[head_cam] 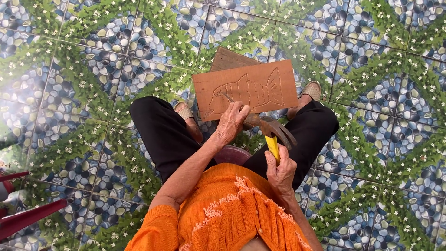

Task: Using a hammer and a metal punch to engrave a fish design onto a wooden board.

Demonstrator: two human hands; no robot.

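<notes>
The chisel point(228, 98) is mostly hidden inside her left hand point(231, 123) against the carved board point(246, 88), the right hand point(280, 172) gripping a yellow-handled hammer point(273, 132) (pebble-patterned floor tiles point(371, 69) beneath).

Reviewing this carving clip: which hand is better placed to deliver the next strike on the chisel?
The right hand: it grips the yellow-handled hammer, whose head sits near the chisel. The left hand is occupied holding the chisel against the wooden board with the fish outline.
</notes>
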